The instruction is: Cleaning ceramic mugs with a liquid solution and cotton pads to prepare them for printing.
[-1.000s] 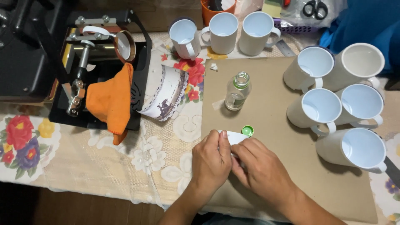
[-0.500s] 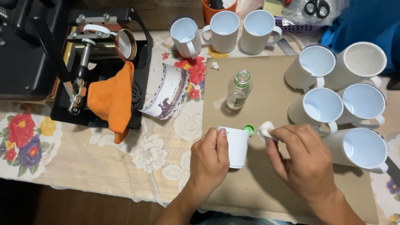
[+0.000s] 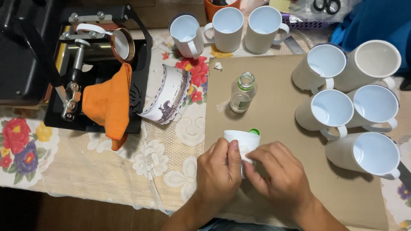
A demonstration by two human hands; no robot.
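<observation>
A white mug [image 3: 242, 141] lies on its side on the brown cardboard sheet [image 3: 274, 111], near its front edge. My left hand [image 3: 219, 167] grips the mug from the left. My right hand [image 3: 279, 175] presses its fingers against the mug's near side; what is under the fingertips is hidden. A small green bottle cap [image 3: 254, 131] sits just behind the mug. An open clear glass bottle [image 3: 242, 91] stands further back on the cardboard.
Several white mugs [image 3: 342, 111] cluster at the right, three more [image 3: 227, 28] stand at the back. A black mug press [image 3: 64, 64] with an orange cloth [image 3: 109, 102] fills the left. A printed mug [image 3: 169, 95] lies beside it on the floral tablecloth.
My right hand, which had pulled away to the right holding a small white piece, has come back onto the mug. The left hand kept its hold.
</observation>
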